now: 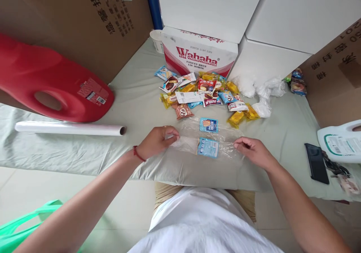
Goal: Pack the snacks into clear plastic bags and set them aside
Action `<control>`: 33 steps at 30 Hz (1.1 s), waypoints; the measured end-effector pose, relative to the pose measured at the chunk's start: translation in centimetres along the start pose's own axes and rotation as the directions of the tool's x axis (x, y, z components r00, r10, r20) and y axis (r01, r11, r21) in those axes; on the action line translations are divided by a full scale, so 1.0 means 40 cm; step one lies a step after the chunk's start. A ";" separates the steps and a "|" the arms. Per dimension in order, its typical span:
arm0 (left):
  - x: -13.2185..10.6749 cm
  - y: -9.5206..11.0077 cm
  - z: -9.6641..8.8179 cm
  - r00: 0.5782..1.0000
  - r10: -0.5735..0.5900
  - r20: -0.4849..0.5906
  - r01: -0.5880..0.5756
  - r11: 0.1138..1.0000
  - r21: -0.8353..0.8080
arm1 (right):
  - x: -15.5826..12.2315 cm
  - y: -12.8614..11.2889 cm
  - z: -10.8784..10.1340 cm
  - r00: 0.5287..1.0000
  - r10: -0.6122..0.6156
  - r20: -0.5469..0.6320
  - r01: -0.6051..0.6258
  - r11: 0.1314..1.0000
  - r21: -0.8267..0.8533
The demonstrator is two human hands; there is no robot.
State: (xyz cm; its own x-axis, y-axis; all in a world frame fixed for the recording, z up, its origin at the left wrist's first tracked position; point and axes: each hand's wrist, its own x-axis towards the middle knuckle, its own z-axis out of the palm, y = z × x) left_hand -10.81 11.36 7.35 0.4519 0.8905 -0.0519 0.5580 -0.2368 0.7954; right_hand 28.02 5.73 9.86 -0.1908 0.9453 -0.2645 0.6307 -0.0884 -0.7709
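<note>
Between my hands a clear plastic bag (186, 144) with blue printed labels is stretched out low over the cloth. My left hand (162, 142), with a red cord at the wrist, pinches the bag's left end. At the opposite end, my right hand (251, 150) grips the bag's edge between thumb and fingers. Just beyond the bag lies a heap of small wrapped snacks (207, 85) in red, yellow, blue and white. A brown snack packet (184, 111) sits at the heap's near edge, close to the bag.
A Wahaha water carton (200, 55) stands behind the snacks. On the left are a red jug (56, 83) and a white roll (70, 128). Crumpled clear plastic (261, 89) lies right of the heap. A black phone (316, 162) and white bottle (340, 142) are far right.
</note>
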 end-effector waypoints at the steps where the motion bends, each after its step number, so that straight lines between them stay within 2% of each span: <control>1: 0.024 -0.007 0.007 1.000 -0.019 -0.020 0.019 1.000 0.016 | 0.018 0.007 0.001 0.999 0.022 -0.026 -0.023 0.999 -0.039; 3: 0.058 -0.019 0.022 0.992 -0.053 -0.118 0.061 0.996 0.065 | 0.043 0.024 0.013 0.994 0.065 -0.086 -0.080 0.978 -0.195; 5: 0.068 -0.019 0.031 0.947 -0.064 -0.316 0.107 0.987 0.122 | 0.049 0.040 0.034 0.988 0.087 -0.128 -0.131 0.909 -0.396; 6: 0.062 -0.011 0.032 0.895 -0.046 -0.443 0.127 0.980 0.155 | 0.046 0.046 0.044 0.987 0.081 -0.138 -0.138 0.867 -0.478; 7: 0.048 0.003 0.032 0.824 -0.009 -0.567 0.141 0.971 0.190 | 0.040 0.049 0.051 0.987 0.062 -0.145 -0.132 0.832 -0.539; 8: 0.027 0.024 0.032 0.734 0.046 -0.678 0.153 0.961 0.230 | 0.034 0.050 0.055 0.987 0.033 -0.159 -0.120 0.806 -0.579; 9: 0.002 0.050 0.035 0.643 0.115 -0.757 0.154 0.949 0.276 | 0.028 0.046 0.055 0.983 -0.006 -0.185 -0.108 0.790 -0.603; 10: -0.025 0.081 0.043 0.574 0.184 -0.798 0.144 0.937 0.320 | 0.026 0.039 0.052 0.973 -0.058 -0.221 -0.095 0.779 -0.620; 11: -0.050 0.113 0.056 0.536 0.249 -0.806 0.112 0.926 0.360 | 0.029 0.028 0.046 0.959 -0.117 -0.256 -0.076 0.769 -0.635; 12: -0.072 0.143 0.077 0.563 0.308 -0.767 0.034 0.919 0.393 | 0.038 0.014 0.039 0.944 -0.178 -0.277 -0.048 0.759 -0.649; 13: -0.088 0.170 0.104 0.628 0.380 -0.679 -0.102 0.905 0.412 | 0.055 -0.002 0.034 0.932 -0.236 -0.274 -0.005 0.750 -0.661; 14: -0.096 0.190 0.137 0.706 0.464 -0.535 -0.253 0.871 0.421 | 0.077 -0.019 0.031 0.926 -0.283 -0.248 0.048 0.742 -0.668; 15: -0.096 0.203 0.174 0.765 0.501 -0.404 -0.337 0.847 0.412 | 0.105 -0.035 0.031 0.927 -0.313 -0.205 0.101 0.737 -0.669; 17: -0.075 0.207 0.246 0.865 0.447 -0.226 -0.332 0.850 0.410 | 0.170 -0.063 0.042 0.948 -0.300 -0.101 0.167 0.745 -0.645; 19: -0.038 0.191 0.302 0.923 0.360 -0.133 -0.266 0.851 0.453 | 0.234 -0.078 0.063 0.971 -0.240 -0.020 0.178 0.769 -0.614; 22: 0.002 0.162 0.338 0.949 0.309 -0.058 -0.231 0.811 0.537 | 0.303 -0.080 0.086 0.991 -0.103 0.086 0.132 0.858 -0.496; 24: 0.009 0.155 0.339 0.951 0.307 -0.042 -0.229 0.788 0.572 | 0.327 -0.076 0.086 0.989 -0.029 0.145 0.087 0.906 -0.414; 26: 0.006 0.158 0.335 0.953 0.299 -0.035 -0.222 0.777 0.590 | 0.333 -0.076 0.073 0.983 -0.017 0.181 0.083 0.929 -0.361; 29: 0.001 0.168 0.331 0.961 0.275 -0.014 -0.213 0.774 0.596 | 0.306 -0.089 0.049 0.966 -0.192 0.174 0.233 0.938 -0.258; 31: 0.002 0.171 0.332 0.964 0.266 -0.005 -0.210 0.774 0.598 | 0.263 -0.100 0.043 0.923 -0.351 0.156 0.377 0.904 -0.202; 33: 0.005 0.169 0.336 0.964 0.265 -0.009 -0.208 0.778 0.593 | 0.205 -0.109 0.052 0.883 -0.433 0.180 0.464 0.863 -0.199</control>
State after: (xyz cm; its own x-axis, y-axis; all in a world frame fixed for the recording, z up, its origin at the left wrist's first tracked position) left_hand 2.43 4.73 4.62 0.5773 0.7995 0.1658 0.7527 -0.5998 0.2717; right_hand 22.15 13.22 9.83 -0.5769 0.8168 -0.0039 0.6058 0.4247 -0.6728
